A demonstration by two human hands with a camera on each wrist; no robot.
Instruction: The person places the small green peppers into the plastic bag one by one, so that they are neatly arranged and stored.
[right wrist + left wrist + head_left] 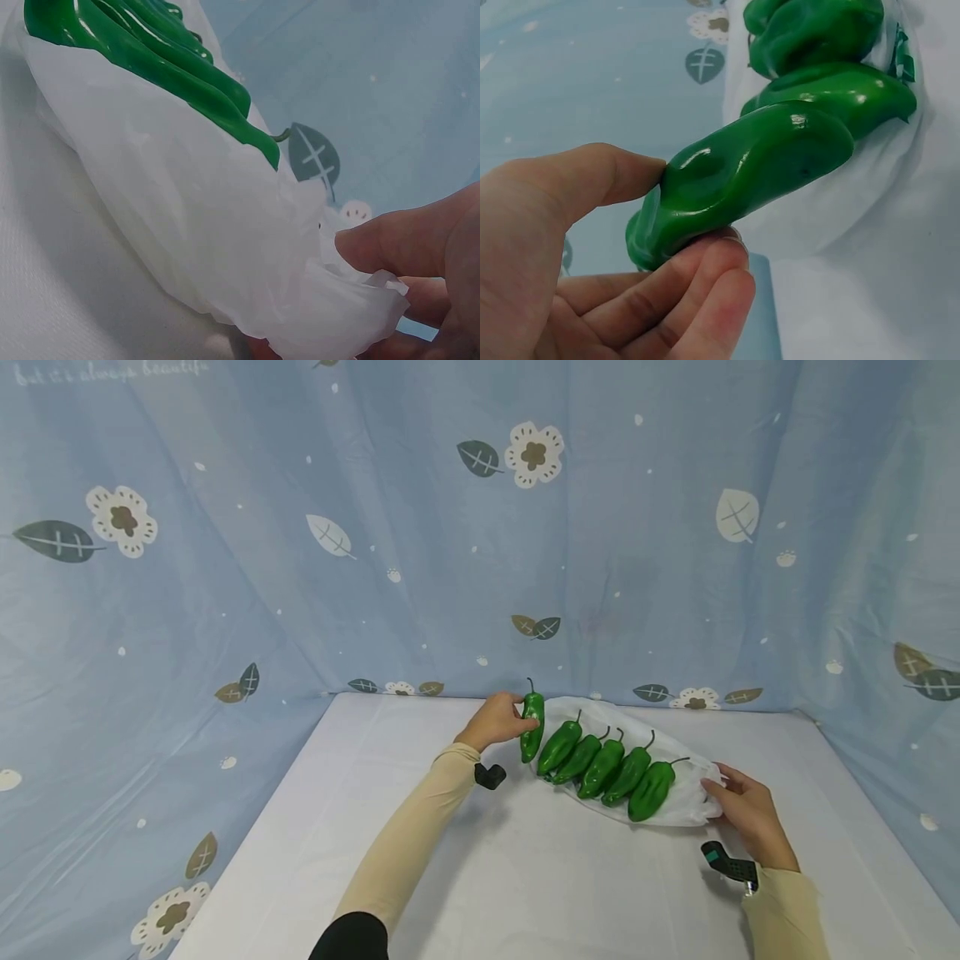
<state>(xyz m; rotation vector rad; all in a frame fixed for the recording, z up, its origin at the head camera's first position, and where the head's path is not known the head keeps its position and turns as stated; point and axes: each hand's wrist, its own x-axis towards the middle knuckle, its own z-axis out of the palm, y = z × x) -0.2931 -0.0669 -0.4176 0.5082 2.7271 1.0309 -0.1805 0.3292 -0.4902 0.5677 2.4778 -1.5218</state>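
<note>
My left hand (497, 722) pinches a green pepper (532, 727) between thumb and fingers, its stem pointing up, at the left end of a row. In the left wrist view this pepper (742, 165) is held off the table, overlapping the neighbouring pepper (840, 94). Several more green peppers (602, 768) lie side by side on a white plastic bag (693, 781). At the bag's right end my right hand (752, 810) grips the crumpled plastic; the right wrist view shows the thumb over the gathered bag (330, 315), with some fingers hidden behind it.
A white-covered table (570, 885) lies beneath everything. Behind it and at both sides hangs a blue curtain (420, 510) printed with leaves and flowers, meeting the table's back edge just behind the bag. A black wrist device (491, 776) sits below the left hand.
</note>
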